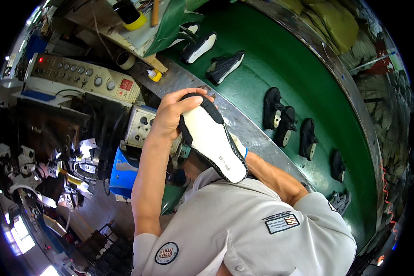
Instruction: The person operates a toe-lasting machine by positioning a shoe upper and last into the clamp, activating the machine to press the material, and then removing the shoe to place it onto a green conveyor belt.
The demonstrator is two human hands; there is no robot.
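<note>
In front of my chest is an unfinished shoe (209, 138), its pale flat underside facing up and dark stitching along the black edge. My left hand (175, 112) is closed around its wider upper end, the thumb pressed on the pale face and the fingers wrapping over the far side. Behind the shoe is my right hand (237, 145), which seems to wear a white glove with a blue cuff. The shoe hides most of that hand, including its fingers, so I cannot tell its grip.
Several dark shoes (287, 125) lie along a green conveyor trough (248, 99) with a metal edge (271, 149). A machine control panel (85, 76) stands at left, with a blue metal part (124, 172) below it. A small yellow bottle (154, 75) sits by a wooden ledge.
</note>
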